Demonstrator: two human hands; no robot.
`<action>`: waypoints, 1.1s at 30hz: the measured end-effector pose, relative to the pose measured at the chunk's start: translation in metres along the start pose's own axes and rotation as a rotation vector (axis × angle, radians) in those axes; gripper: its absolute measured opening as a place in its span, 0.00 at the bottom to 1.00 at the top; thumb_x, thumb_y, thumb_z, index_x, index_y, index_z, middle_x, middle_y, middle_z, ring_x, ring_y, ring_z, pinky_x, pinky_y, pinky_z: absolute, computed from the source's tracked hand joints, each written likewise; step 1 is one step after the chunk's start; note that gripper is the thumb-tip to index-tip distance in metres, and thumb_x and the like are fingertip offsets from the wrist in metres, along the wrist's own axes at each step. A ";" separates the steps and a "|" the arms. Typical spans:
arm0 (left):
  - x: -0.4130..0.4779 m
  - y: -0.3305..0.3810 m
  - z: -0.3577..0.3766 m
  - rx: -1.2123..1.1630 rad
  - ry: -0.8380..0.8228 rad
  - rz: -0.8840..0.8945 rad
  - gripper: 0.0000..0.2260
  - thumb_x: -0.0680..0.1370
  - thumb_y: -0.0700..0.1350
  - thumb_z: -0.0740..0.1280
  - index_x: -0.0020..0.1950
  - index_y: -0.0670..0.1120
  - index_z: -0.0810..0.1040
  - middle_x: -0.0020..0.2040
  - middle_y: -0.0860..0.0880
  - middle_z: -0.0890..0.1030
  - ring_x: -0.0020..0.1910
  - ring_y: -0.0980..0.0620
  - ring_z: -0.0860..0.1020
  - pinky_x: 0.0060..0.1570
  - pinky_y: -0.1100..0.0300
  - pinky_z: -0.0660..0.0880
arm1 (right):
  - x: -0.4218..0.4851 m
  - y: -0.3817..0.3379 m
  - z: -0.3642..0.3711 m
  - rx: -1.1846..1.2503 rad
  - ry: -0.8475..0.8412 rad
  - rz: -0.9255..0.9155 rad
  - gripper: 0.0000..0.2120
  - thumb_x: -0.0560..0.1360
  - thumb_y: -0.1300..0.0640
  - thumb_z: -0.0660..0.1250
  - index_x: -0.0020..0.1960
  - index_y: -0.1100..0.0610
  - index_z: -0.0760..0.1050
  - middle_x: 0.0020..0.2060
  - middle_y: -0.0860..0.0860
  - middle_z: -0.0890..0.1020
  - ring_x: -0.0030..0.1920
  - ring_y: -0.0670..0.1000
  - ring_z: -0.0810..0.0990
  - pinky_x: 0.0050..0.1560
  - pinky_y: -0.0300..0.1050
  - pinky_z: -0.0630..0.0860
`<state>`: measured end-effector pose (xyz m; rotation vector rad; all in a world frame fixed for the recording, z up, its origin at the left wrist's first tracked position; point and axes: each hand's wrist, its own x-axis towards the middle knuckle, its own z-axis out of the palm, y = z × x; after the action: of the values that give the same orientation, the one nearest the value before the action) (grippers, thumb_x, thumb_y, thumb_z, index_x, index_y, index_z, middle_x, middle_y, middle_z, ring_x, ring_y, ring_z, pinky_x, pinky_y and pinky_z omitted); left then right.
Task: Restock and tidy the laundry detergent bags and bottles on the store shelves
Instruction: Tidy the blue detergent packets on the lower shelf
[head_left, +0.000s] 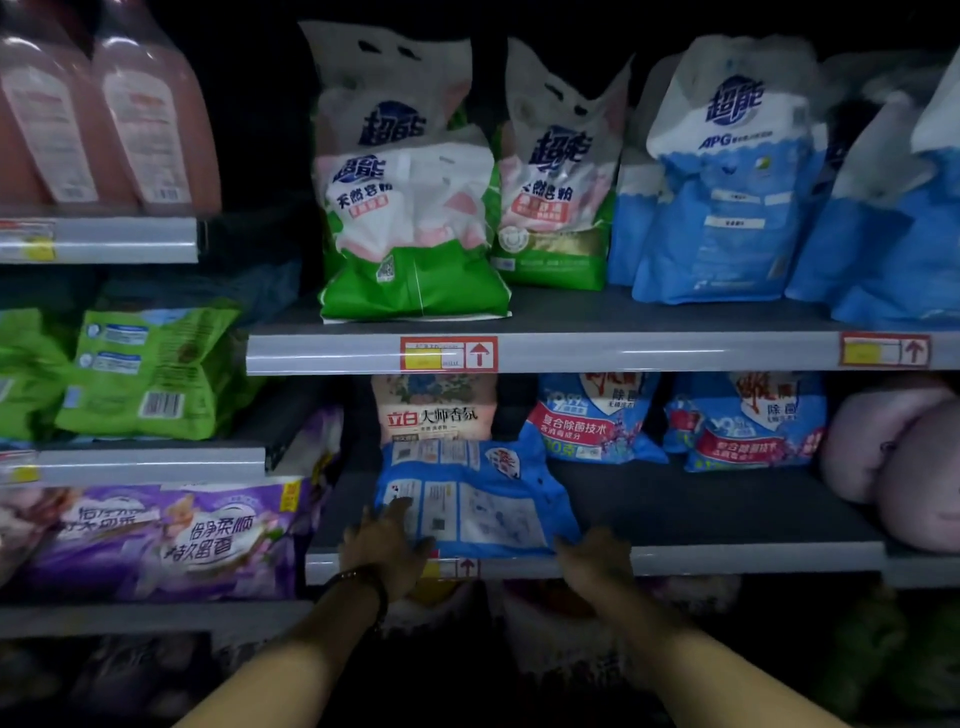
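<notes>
Lying flat: the blue bag (483, 506), printed back upward, sits at the front of the lower shelf (727, 558), its near edge over the price tag (460, 567).
Left hand: I have the left hand (387, 540) on the bag's near left corner, fingers laid out straight across the print, with a bracelet (363, 577) at the wrist.
Right hand: the right hand (592, 558) is at the near right corner. In this dim light I cannot tell whether its fingers pinch the corner or only press against it.
Why both corners: I judge this keeps a slumping, soft bag square while it is slid or tipped.
Behind it: a cream bag (434, 410) stands upright just behind. To the right a blue pouch (592, 423) and its twin (750, 423) stand facing out.
Why it looks unfinished: the neighbours show their fronts and this one shows its back, so I read it as not yet faced.
Next move: probably raise the near edge and stand it front outward.
Risk: it may sag, or knock the cream bag.
</notes>
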<state>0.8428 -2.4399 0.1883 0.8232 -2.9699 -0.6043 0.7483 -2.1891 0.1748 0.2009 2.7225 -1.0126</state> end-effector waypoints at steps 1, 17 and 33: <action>0.001 0.002 0.002 0.029 -0.006 -0.012 0.36 0.74 0.69 0.64 0.80 0.60 0.61 0.79 0.44 0.67 0.75 0.36 0.68 0.73 0.42 0.67 | 0.004 0.000 0.000 -0.016 -0.028 0.024 0.32 0.82 0.40 0.64 0.75 0.64 0.68 0.72 0.62 0.74 0.71 0.62 0.75 0.67 0.55 0.77; 0.071 -0.030 0.022 -0.449 0.004 -0.199 0.32 0.64 0.64 0.79 0.63 0.49 0.83 0.57 0.47 0.87 0.55 0.44 0.85 0.51 0.55 0.80 | 0.036 -0.028 0.041 0.638 -0.178 0.085 0.10 0.80 0.50 0.73 0.52 0.57 0.83 0.44 0.56 0.87 0.40 0.55 0.85 0.35 0.42 0.80; -0.024 0.105 0.042 -0.619 0.328 0.099 0.20 0.79 0.44 0.75 0.70 0.54 0.81 0.65 0.50 0.85 0.64 0.43 0.81 0.65 0.47 0.77 | -0.012 -0.001 -0.046 0.410 0.387 -0.506 0.10 0.86 0.61 0.61 0.60 0.63 0.80 0.44 0.51 0.83 0.50 0.43 0.78 0.45 0.39 0.68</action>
<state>0.8071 -2.3304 0.1899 0.6317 -2.3021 -1.1625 0.7518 -2.1598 0.2127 -0.2733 2.9378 -1.8435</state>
